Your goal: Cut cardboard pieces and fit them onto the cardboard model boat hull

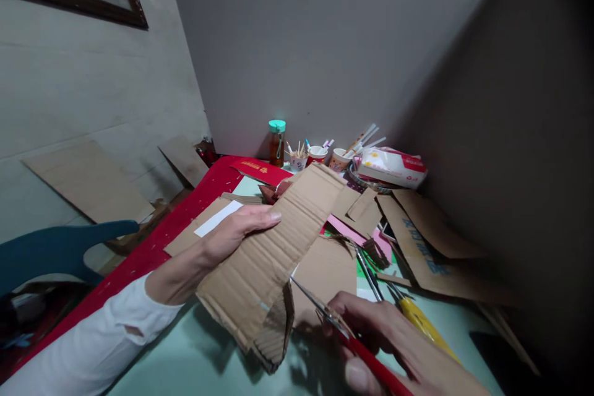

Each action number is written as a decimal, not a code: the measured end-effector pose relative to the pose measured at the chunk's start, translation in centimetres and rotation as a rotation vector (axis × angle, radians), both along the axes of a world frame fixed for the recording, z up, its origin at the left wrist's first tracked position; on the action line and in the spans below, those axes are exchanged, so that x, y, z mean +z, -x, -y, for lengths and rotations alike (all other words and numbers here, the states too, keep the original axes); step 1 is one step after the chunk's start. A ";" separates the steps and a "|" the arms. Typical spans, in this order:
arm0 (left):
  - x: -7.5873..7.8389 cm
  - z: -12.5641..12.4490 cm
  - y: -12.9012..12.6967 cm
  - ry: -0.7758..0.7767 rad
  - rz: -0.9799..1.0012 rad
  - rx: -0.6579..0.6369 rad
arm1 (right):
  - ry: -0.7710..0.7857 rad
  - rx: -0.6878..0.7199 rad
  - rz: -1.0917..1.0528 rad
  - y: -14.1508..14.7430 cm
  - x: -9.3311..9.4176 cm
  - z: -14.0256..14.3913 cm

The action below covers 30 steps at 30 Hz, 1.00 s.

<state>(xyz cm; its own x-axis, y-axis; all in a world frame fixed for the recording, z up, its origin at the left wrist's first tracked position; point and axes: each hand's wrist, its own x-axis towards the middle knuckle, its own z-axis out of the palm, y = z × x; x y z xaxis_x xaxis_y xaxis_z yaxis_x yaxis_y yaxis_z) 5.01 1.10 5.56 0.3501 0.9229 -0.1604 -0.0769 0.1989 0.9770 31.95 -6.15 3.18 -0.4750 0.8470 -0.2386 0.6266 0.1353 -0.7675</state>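
Observation:
My left hand [241, 229] grips a long strip of corrugated cardboard [278, 241], its thumb on the creased top face. The strip is held tilted above the table, and a flap [276, 328] hangs folded at its lower end. In my right hand [375, 334] is a pair of red-handled scissors [366, 359], with the fingers wrapped round the handles. The pointed blade tips are right by the strip's lower right edge; whether they touch it I cannot tell. Below the strip lies a flat cardboard piece [329, 266].
A yellow-handled tool [420, 318] and a dark pen-like tool [369, 272] lie to the right, beside large cardboard sheets [431, 247]. At the back stand a teal-lidded bottle [277, 142], several cups and a tissue pack [392, 166]. A blue chair [55, 250] is at the left.

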 end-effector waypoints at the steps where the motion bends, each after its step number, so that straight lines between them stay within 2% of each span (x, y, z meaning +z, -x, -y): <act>1: 0.1 0.0 -0.4 -0.010 0.002 -0.015 | -0.006 0.003 0.009 0.1 0.0 0.0; 5: 0.1 0.0 -2.1 -0.007 0.039 -0.114 | -0.018 -0.017 -0.003 0.6 0.2 0.0; 9: -0.3 -0.1 -2.7 -0.001 0.092 -0.147 | -0.019 -0.038 0.010 1.2 0.7 0.0; 14: -1.0 0.8 -1.4 0.114 0.270 -0.100 | -0.049 -0.061 0.011 1.8 1.0 -0.1; 17: -1.2 1.7 -0.2 0.144 0.292 -0.104 | -0.049 -0.043 0.016 2.0 1.2 -0.2; 20: -1.4 2.3 0.7 0.142 0.273 -0.155 | -0.035 -0.060 0.034 2.1 1.1 -0.3; 25: -1.5 2.2 1.4 0.087 0.264 -0.330 | -0.026 -0.046 0.036 2.1 0.8 -0.6; 30: -1.3 2.2 1.4 0.118 0.222 -0.332 | 0.003 -0.021 0.032 2.0 0.8 -0.6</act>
